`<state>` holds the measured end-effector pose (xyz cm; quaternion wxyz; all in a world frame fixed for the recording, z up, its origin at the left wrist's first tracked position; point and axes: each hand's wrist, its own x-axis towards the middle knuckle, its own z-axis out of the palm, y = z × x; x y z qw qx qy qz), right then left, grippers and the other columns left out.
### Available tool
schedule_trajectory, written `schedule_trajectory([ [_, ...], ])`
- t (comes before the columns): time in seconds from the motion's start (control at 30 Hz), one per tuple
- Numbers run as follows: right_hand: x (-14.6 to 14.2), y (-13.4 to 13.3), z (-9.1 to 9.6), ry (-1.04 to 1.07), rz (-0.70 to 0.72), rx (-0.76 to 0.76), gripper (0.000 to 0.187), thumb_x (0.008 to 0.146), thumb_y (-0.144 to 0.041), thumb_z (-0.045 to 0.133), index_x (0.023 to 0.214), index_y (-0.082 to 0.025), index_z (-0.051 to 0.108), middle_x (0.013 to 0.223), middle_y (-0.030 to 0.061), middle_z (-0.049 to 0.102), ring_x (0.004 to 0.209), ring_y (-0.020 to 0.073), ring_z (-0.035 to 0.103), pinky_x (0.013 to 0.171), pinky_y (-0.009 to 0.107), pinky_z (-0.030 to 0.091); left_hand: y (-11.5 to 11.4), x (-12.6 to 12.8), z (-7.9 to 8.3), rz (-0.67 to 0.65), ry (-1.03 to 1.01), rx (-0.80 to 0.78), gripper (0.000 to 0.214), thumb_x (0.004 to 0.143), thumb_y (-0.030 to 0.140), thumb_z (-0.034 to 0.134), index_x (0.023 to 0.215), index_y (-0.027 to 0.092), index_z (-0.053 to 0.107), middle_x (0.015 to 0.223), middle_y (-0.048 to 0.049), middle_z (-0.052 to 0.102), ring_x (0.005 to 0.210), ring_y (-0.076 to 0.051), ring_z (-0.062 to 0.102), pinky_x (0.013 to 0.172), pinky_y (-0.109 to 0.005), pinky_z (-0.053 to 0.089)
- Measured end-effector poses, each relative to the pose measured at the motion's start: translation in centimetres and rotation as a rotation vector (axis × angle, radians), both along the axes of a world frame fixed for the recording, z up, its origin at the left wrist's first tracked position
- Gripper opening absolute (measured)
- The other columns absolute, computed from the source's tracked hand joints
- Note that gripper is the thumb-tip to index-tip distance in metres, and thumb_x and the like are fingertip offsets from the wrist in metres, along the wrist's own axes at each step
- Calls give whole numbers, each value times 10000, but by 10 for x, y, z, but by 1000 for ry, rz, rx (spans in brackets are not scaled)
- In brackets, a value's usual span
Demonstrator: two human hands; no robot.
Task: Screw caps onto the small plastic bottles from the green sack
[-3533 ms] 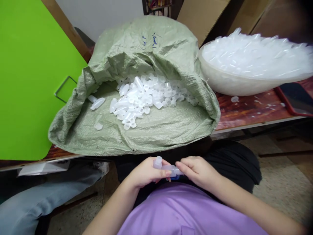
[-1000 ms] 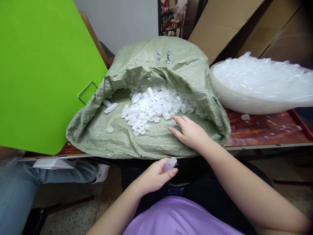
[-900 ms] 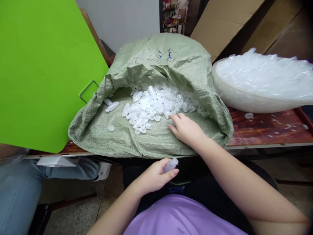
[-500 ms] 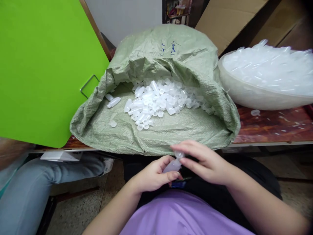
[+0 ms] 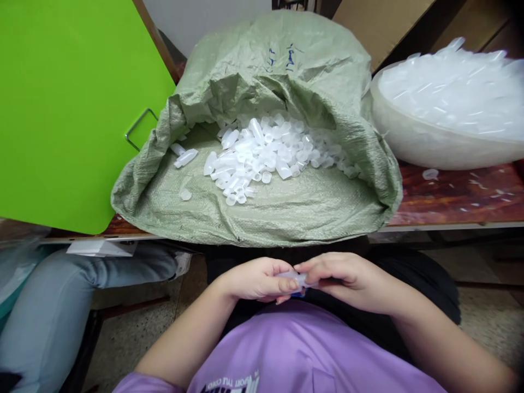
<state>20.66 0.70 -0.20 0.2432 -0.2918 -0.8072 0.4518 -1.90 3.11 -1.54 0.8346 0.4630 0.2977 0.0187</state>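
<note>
My left hand [image 5: 258, 279] is closed around a translucent white plastic tube piece [image 5: 298, 277], thumb laid along its near side. My right hand [image 5: 347, 277] pinches the right end of the same piece, its fingertips partly covering it. Both hands are just above my lap, in front of the woven green sack [image 5: 262, 232]. Inside the sack's open mouth lies a heap of similar translucent plastic pieces [image 5: 245, 164], some long and tapered, others short rings. A few loose ones [image 5: 186, 158] rest at the sack's left side.
A rounded white tub [image 5: 429, 150], heaped with translucent pieces, stands right of the sack on the red-brown table [image 5: 442, 203]. At left leans a bright green board [image 5: 73, 109] with a metal handle. Another person's jeans-clad leg [image 5: 45, 311] is at lower left.
The right hand has come down and rightward-end fingers now lie level with the left hand. A small clear part it held above the tube now sits in line with it. The view has tilted down.
</note>
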Motion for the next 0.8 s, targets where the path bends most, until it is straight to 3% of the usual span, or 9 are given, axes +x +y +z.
schedule_trajectory([
  [0.17,-4,-9,-17,-203,-174,-157,203,818,-306,602,994,-214,639,788,7,683,670,116,623,612,216,496,-2,4,-2,30,167,146,329,660,385,728,796,132,567,595,57,517,494,-33,409,460,-171,289],
  [0.23,-7,-13,-23,-185,-230,-202,208,813,-329,604,980,-209,636,787,12,675,662,118,612,599,221,495,-3,4,-5,55,209,141,365,597,355,776,803,140,565,602,63,512,495,-34,412,459,-171,296],
  [0.3,-8,-16,-25,-80,-207,-170,184,827,-304,590,974,-202,632,900,41,685,785,135,631,695,247,510,-4,4,-9,35,188,5,418,561,377,796,818,147,558,565,74,489,423,-31,374,396,-175,257],
  [0.43,-6,-17,-18,48,-63,-25,152,876,-194,511,937,-208,650,1032,57,680,948,128,621,808,250,491,-4,2,-22,-103,-47,-349,495,580,517,750,828,126,574,440,93,407,303,-19,225,313,-181,183],
  [0.53,-7,-15,-15,6,-56,-27,154,871,-225,524,942,-216,660,1018,45,687,914,128,631,791,239,485,-4,3,-28,-146,-137,-410,529,603,596,694,803,120,575,409,91,391,285,-21,198,300,-185,194],
  [0.63,-12,-16,-22,-159,-223,-241,250,848,-403,533,857,-192,667,747,23,692,667,134,636,607,230,486,-4,6,-26,-109,-49,-246,474,593,552,721,748,136,554,412,85,403,308,-40,285,316,-187,240],
  [0.7,-15,-18,-31,-296,-319,-388,443,899,-481,378,721,-180,649,591,15,641,537,132,595,534,245,464,-4,8,-23,-74,118,-43,456,560,505,756,748,146,546,452,78,442,346,-48,350,335,-183,255],
  [0.73,-15,-21,-35,-336,-339,-406,491,917,-484,315,717,-179,644,610,25,645,554,141,600,553,260,472,-4,8,-22,-59,209,45,465,544,498,764,764,152,546,477,76,458,362,-51,370,344,-182,256],
  [0.8,-15,-26,-45,-329,-328,-316,409,895,-486,376,922,-176,642,873,78,681,771,186,635,698,315,496,-4,8,-22,-37,340,152,494,520,508,763,800,163,545,506,78,469,379,-55,384,358,-185,258],
])
